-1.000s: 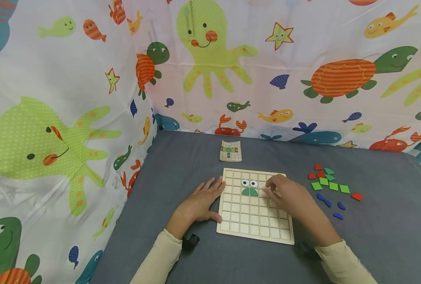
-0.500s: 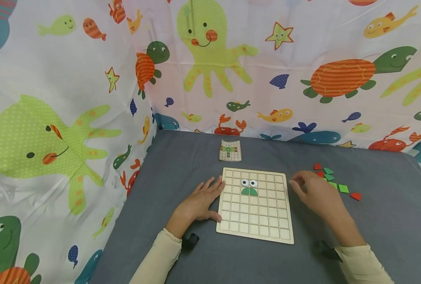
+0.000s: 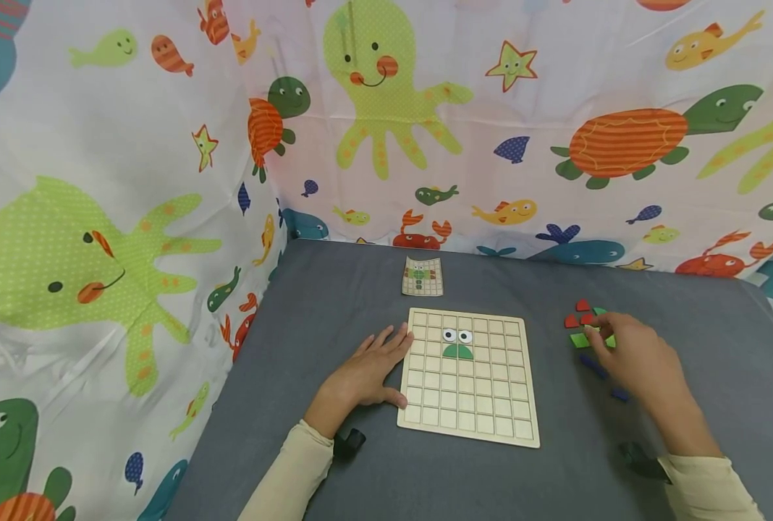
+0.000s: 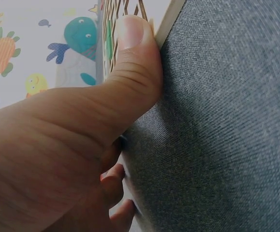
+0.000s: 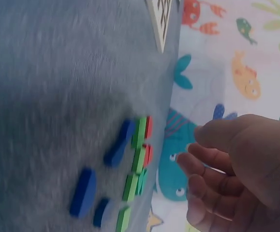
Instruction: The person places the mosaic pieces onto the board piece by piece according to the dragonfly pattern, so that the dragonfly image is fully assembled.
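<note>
- I'm bracing the wooden board [image 3: 474, 394] with an outstretched left hand [image 3: 367, 367], gripping nothing
- I'm hovering the right hand [image 3: 637, 358], empty and loosely bent, over coloured pieces [image 3: 579, 340] right of the board
- I'm thinking pinching one by its edges works best

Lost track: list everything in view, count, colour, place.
Tabletop: one, grey, underneath
Backdrop: count unclear, mostly white, behind
Board: one, beige, centre
Card: one, cream, behind board
Eye pieces: two, mostly white, on board
Quadrants: two, green, below eyes
Wedges: three visible, red, right
Squares: four, lime, beside wedges
Leaf pieces: count unclear, green, by wedges
Narrow pieces: three, blue, nearer than squares
Wrist devices: two, black, at wrists
Sleeves: two, cream, on arms
Left hand: one, at board edge
Right hand: one, by loose pieces
</note>
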The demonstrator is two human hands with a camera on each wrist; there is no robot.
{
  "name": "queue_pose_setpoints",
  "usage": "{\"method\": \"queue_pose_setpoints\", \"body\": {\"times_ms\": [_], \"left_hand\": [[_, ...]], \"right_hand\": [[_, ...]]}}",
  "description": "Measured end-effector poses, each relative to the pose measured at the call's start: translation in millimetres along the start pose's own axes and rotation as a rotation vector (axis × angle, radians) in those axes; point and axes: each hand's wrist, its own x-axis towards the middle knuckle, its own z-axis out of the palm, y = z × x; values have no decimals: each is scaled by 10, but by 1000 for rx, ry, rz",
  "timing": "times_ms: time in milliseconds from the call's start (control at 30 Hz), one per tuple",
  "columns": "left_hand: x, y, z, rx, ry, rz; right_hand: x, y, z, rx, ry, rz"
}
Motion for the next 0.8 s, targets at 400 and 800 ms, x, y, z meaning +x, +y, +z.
{"method": "queue_pose_setpoints", "body": {"times_ms": [400, 800], "left_hand": [[-11, 1, -14, 3, -8, -8], [-4, -13, 10, 14, -9, -6]], "right_hand": [[79, 289, -77, -34, 1, 138], [231, 459, 67, -61, -83, 143]]}}
